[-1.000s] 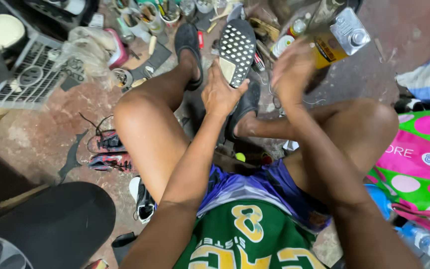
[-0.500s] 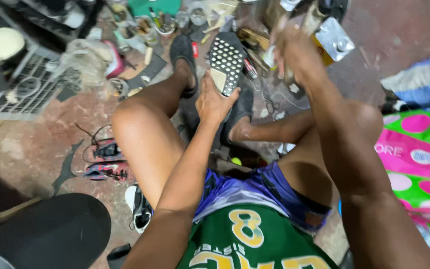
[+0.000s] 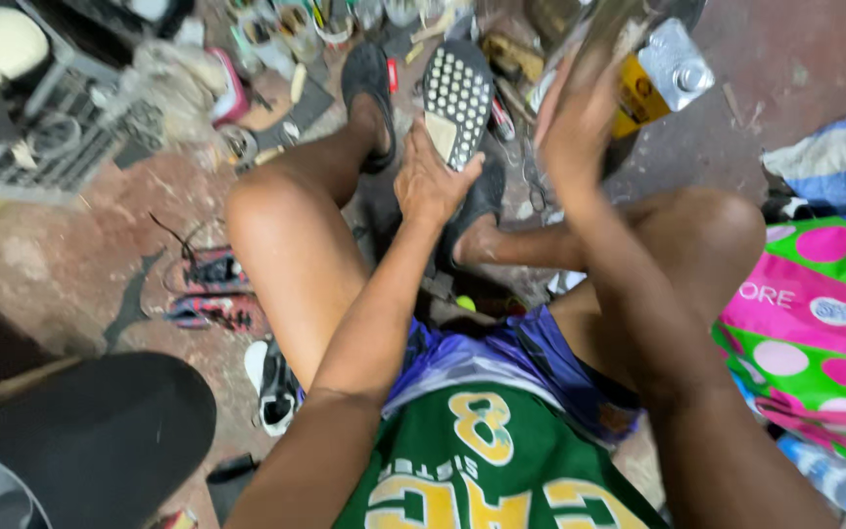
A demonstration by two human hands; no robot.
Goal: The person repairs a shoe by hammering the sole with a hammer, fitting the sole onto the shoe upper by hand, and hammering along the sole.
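At the far left of the scene a white wire rack (image 3: 46, 147) lies on the stained red floor (image 3: 80, 245), and nearer to you a dark rounded seat (image 3: 90, 441) fills the near-left corner. A pair of red and black sandals (image 3: 210, 289) lies on the floor just left of your left knee (image 3: 266, 211).

Your left hand (image 3: 428, 181) sits in the middle of the scene, past your knee. Its fingers are curled round the heel end of a shoe sole (image 3: 457, 98), thumb on the near side, clamped on it. The sole stands tilted with its tread of white studs facing you, dark rim around it, toe end pointing far. It rests just right of your left foot in a black slipper (image 3: 369, 93), and above your right foot, which is tucked under it in another black slipper (image 3: 477, 201).

Right of the sole, your right hand (image 3: 575, 127) is raised, back toward you, fingers held together and pointing far. It is blurred, and you cannot tell whether it grips anything. Just past it stands a yellow tin can (image 3: 653, 83) with a silver top and screw cap.

At the right edge lies a bright pink and green spotted bag (image 3: 815, 323), beside your right knee (image 3: 707, 235), with a blue-capped plastic bottle (image 3: 839, 485) in the near-right corner.
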